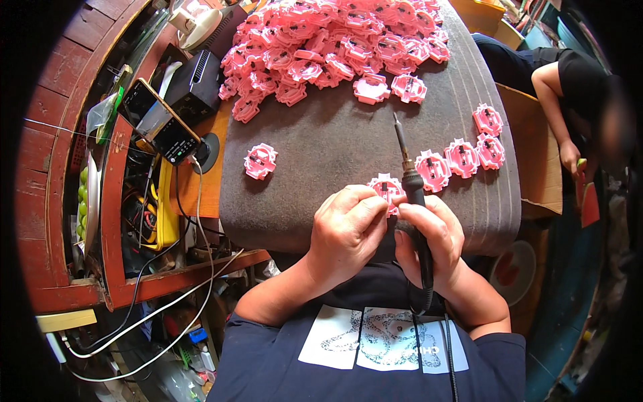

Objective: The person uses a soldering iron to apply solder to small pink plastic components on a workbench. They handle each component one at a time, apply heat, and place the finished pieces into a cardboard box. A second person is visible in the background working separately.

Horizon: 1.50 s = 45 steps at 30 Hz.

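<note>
My left hand (347, 226) is closed, thumb and fingers pinching the edge of a pink plastic part (384, 185) with a small dark piece in its middle. A soldering iron (413, 186) with a black handle lies in my right hand (437, 236), its metal tip pointing away from me, clear of the part. My right fingertips are also close to the pink part; whether they press on it I cannot tell. Just right of the iron sits a short row of similar pink parts (462, 158). One single pink part (260, 161) lies apart on the left.
A large heap of pink parts (321, 47) covers the far side of the dark mat (308, 141). At left stand a phone (167, 130) on a stand, a black box (194, 80) and loose cables. Another person (569, 87) is at the right, beside a cardboard box (536, 147).
</note>
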### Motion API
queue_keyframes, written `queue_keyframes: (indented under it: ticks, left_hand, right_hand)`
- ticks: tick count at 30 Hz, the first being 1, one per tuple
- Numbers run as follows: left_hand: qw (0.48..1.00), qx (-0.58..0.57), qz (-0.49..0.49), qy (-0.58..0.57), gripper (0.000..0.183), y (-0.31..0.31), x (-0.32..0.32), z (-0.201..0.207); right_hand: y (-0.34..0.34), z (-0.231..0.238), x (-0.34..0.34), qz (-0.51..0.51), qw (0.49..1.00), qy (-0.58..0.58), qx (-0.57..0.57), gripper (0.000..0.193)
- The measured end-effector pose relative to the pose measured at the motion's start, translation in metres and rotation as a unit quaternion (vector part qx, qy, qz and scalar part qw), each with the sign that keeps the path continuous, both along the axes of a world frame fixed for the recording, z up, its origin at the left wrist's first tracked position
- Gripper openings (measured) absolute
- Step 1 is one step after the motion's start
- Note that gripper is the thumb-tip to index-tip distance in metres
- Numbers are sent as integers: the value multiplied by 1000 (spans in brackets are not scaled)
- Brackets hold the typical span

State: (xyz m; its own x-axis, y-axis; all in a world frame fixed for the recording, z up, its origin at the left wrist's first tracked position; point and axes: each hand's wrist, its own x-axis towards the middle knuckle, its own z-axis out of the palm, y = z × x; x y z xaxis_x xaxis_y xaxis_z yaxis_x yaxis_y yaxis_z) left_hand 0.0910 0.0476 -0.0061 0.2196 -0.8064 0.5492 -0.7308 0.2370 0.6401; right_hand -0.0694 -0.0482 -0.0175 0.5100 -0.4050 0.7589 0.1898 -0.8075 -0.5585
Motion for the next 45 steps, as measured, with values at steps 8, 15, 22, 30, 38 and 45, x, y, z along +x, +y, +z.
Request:
queue_keyframes:
  ticks: [8,15,22,30,38,45]
  left_hand:
    - [1000,6,0,-7,27,0,0,0]
    - [1000,-7,7,-6,22,0,-1,-4]
    - [1000,-9,3,-12,23,0,0,-2]
    - [1000,-5,-3,-11,24,1,1,-5]
    - [1000,-13,-4,-19,29,0,1,-2]
    - [1000,-14,-5,-15,28,-1,1,-2]
  right_hand:
    - [-3,5,6,-24,999,49,-5,53]
    - [-10,7,6,7,996,92,-5,57]
    - [-11,7,8,-4,997,80,-9,56]
    - [-11,9,10,-1,995,93,31,54]
    - [-9,13,14,-32,997,63,-2,53]
    - [-10,10,11,-6,996,90,25,54]
